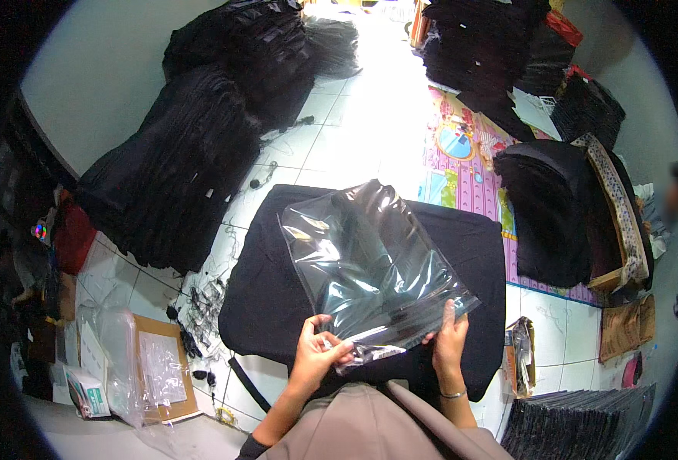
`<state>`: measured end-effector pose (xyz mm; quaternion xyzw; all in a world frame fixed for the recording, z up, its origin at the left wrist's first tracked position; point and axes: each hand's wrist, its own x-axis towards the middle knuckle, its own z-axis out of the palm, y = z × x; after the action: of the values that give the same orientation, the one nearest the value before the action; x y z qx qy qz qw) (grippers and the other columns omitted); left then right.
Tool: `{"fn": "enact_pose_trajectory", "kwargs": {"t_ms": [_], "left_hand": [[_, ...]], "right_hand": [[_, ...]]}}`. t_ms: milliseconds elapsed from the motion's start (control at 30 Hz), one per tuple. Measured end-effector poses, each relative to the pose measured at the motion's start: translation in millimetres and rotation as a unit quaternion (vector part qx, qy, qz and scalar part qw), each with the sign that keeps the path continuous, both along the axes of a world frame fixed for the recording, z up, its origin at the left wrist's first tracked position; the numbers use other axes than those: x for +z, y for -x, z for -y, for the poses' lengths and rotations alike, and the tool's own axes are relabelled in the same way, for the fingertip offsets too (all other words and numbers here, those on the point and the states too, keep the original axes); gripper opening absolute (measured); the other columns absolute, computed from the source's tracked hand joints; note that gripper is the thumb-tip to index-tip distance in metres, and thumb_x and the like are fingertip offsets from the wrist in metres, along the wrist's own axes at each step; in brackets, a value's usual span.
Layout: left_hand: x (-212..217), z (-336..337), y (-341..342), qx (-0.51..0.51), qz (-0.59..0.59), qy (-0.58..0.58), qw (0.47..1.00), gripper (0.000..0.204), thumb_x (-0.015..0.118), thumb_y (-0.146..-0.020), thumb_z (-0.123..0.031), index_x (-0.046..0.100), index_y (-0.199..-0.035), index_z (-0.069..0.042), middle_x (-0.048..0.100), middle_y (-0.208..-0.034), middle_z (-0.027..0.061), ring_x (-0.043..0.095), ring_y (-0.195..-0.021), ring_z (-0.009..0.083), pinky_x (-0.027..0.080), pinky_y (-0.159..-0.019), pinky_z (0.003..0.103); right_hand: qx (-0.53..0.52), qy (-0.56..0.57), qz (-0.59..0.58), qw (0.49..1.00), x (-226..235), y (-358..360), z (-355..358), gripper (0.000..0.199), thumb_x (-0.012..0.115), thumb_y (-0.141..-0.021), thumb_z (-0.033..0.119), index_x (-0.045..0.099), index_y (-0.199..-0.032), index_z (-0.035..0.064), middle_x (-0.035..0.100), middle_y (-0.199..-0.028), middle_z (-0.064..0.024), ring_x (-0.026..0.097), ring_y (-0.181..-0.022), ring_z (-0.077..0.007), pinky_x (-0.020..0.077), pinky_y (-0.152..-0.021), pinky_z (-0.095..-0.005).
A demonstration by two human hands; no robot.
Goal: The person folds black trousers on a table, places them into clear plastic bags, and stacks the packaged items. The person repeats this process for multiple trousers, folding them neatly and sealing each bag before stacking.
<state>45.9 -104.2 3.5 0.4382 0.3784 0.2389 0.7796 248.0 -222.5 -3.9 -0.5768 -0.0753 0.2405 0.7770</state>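
A clear, shiny plastic bag (pixel 369 264) lies spread at a slant in front of me, its near edge toward my body. My left hand (pixel 320 354) is closed on the bag's near left corner, thumb and fingers pinching the film. At the near right corner, my right hand (pixel 449 336) grips the bag with the thumb on top and the fingers partly hidden. Beneath it is a low surface covered in black cloth (pixel 258 307). Dark cloth shows through the film; I cannot tell whether anything is inside the bag.
Tall heaps of folded black cloth (pixel 178 161) stand at the left, with more black stacks (pixel 477 46) at the far right. A patterned mat (pixel 465 176) covers tiles on the right. Clear packaging (pixel 128 360) lies near left; stacked black packets (pixel 580 422) sit near right.
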Motion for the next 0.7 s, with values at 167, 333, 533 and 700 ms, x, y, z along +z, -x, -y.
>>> {"fn": "enact_pose_trajectory", "kwargs": {"t_ms": [167,333,533,700], "left_hand": [[-15,44,-21,0.047,-0.169,-0.683,0.709,0.108,0.076,-0.066,-0.064,0.025,-0.146,-0.012,0.025,-0.144,0.0221,0.021,-0.135,0.0428,0.012,-0.109,0.064],[-15,45,-27,0.036,-0.157,-0.765,0.624,0.022,0.075,-0.074,-0.016,0.073,-0.095,-0.021,0.065,-0.091,-0.0100,0.056,-0.090,0.0084,0.023,-0.091,0.038],[-3,36,-20,0.176,-0.095,-0.736,0.646,0.023,0.081,-0.066,-0.015,0.073,-0.087,-0.019,0.065,-0.081,-0.0092,0.055,-0.074,0.0128,0.028,-0.083,0.035],[-8,37,-15,0.079,-0.102,-0.781,0.611,0.019,0.079,-0.070,-0.020,0.072,-0.088,-0.019,0.064,-0.081,-0.0101,0.055,-0.081,0.0106,0.028,-0.082,0.035]], "right_hand": [[0.041,0.172,-0.006,0.984,-10,20,38,0.037,0.068,-0.090,0.009,0.042,-0.114,0.0027,0.052,-0.088,-0.0034,0.050,-0.066,-0.0070,0.0423,-0.055,-0.0204],[0.064,0.029,0.152,0.986,-25,19,22,0.048,0.063,-0.093,0.011,0.033,-0.128,-0.0028,0.052,-0.120,-0.0152,0.052,-0.112,-0.0193,0.0394,-0.100,-0.0351],[0.303,0.038,0.512,0.803,-30,22,2,0.029,0.051,-0.089,-0.001,0.059,-0.117,-0.0037,0.049,-0.138,-0.0233,0.048,-0.129,-0.0312,0.0338,-0.112,-0.0429],[0.389,0.126,0.692,0.594,-14,33,-6,0.050,0.060,-0.086,0.020,0.052,-0.130,-0.0019,0.049,-0.141,-0.0172,0.043,-0.134,-0.0301,0.0308,-0.113,-0.0470]]}}
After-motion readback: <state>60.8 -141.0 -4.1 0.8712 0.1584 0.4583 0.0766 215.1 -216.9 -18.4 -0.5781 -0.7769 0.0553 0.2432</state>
